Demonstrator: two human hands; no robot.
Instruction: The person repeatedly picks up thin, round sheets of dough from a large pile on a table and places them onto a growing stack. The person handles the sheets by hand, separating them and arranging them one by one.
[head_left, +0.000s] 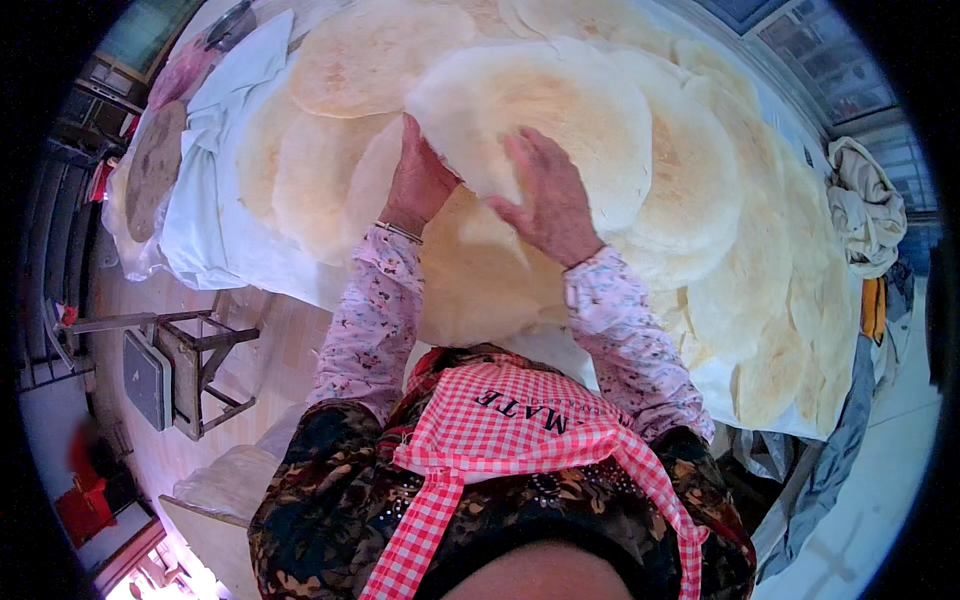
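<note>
A large, pale round flatbread (577, 150) with light brown patches lies in front of me, over other flatbreads. At its near left edge is my left hand (424, 176); the thumb shows along the rim and the fingers go out of sight beneath the bread. My right hand (551, 199), slightly blurred, is above the bread's near part with its fingers apart. Whether its fingertips touch the surface I cannot tell. Between my forearms lies another flatbread (480, 262), close to my red checked apron (517, 405).
Overlapping flatbreads cover the table, with more at the right (772, 300) and left (322, 187). A light blue cloth (202, 180) lies along the left edge. Left on the floor stand a stool (202, 360) and a flat scale-like device (146, 379). Bundled fabric (866, 202) hangs at the right.
</note>
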